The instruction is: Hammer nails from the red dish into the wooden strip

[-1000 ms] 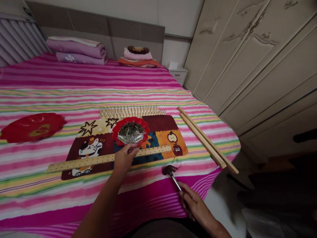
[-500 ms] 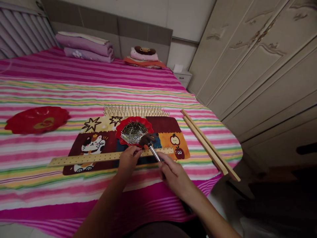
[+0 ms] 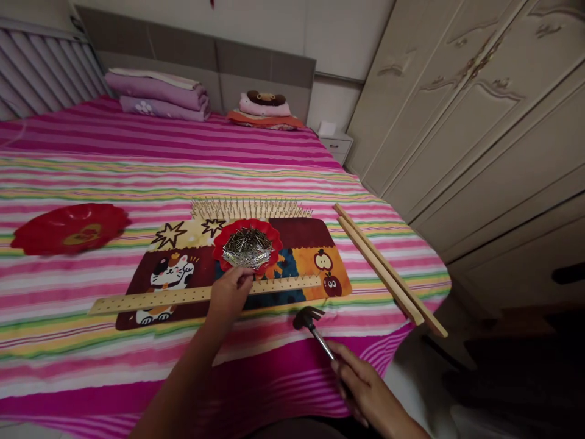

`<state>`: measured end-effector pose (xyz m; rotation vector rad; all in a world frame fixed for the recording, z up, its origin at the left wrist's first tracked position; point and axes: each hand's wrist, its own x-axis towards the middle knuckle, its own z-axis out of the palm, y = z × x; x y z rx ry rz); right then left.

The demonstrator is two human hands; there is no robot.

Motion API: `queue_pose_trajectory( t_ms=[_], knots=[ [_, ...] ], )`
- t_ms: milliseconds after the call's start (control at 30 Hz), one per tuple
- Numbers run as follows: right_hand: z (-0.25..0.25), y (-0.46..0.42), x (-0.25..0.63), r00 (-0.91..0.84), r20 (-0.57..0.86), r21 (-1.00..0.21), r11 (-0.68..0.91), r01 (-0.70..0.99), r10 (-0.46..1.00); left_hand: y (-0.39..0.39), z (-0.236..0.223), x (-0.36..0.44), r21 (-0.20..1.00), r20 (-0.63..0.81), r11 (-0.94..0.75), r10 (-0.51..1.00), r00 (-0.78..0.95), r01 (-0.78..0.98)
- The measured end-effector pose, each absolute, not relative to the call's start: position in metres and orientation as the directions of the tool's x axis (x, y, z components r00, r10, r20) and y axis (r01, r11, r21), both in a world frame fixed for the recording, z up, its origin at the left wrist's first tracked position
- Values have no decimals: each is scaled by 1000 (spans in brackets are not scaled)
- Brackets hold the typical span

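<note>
My right hand (image 3: 361, 384) grips a claw hammer (image 3: 322, 341) with a dark head and shiny metal neck, held low over the bed's front edge. My left hand (image 3: 231, 292) is over a light wooden strip (image 3: 178, 297) with rows of holes, its fingers pinched together at the near rim of a red scalloped bowl (image 3: 219, 253). Whatever is between those fingertips is hidden. A pile of nails (image 3: 249, 247) fills the bowl. Several nails (image 3: 283, 279) stand in the right part of the strip, which lies across a patterned mat (image 3: 301, 231).
Behind the mat lies wood bristling with upright nails (image 3: 251, 207). A red tray (image 3: 68, 228) sits at left. Two wooden strips (image 3: 379, 268) lie at right near the bed edge. Folded bedding (image 3: 159, 94) rests by the headboard, and a wardrobe (image 3: 479, 122) stands at right.
My right hand has drawn the hammer away from the strip, down and to the right. My left hand has shifted slightly left and up, to the bowl's near rim.
</note>
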<state>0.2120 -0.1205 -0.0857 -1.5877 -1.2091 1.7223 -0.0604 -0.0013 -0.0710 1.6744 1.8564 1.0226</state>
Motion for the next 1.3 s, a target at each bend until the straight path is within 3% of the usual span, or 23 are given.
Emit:
queue_pose_trajectory(
  t_ms=[133, 267, 433, 533, 633, 800, 900, 1167, 1300],
  knots=[
    [-134, -133, 227, -59, -592, -806, -589, 68, 804, 23, -58, -63, 539, 212, -23, 971, -109, 842],
    [-150, -133, 232, -65, -607, -793, -609, -23, 792, 51, -50, -52, 294, 40, -58, 998, 48, 954],
    [-149, -129, 233, -100, -600, -795, -606, -32, 793, 65, -48, -45, 203, -101, -21, 994, 43, 979],
    [-146, -128, 232, -102, -613, -785, -619, -36, 783, 63, -47, -52, 258, -103, -2, 994, 30, 966],
    [-142, -127, 231, -107, -617, -781, -624, -40, 780, 59, -45, -61, 436, -120, 86, 992, -37, 896],
    [-135, -126, 228, -107, -619, -780, -625, -36, 778, 52, -40, -73, 756, -100, 157, 987, -125, 636],
    [-132, -126, 227, -97, -608, -789, -614, -37, 788, 43, -39, -79, 879, -83, 142, 986, -146, 456],
    [-135, -127, 228, -105, -607, -790, -612, -21, 788, 0, -54, -82, 958, -114, 161, 973, -199, 239],
    [-131, -127, 227, -109, -608, -791, -612, -4, 786, -8, -69, -78, 940, -103, 166, 971, -214, 298]
  ],
)
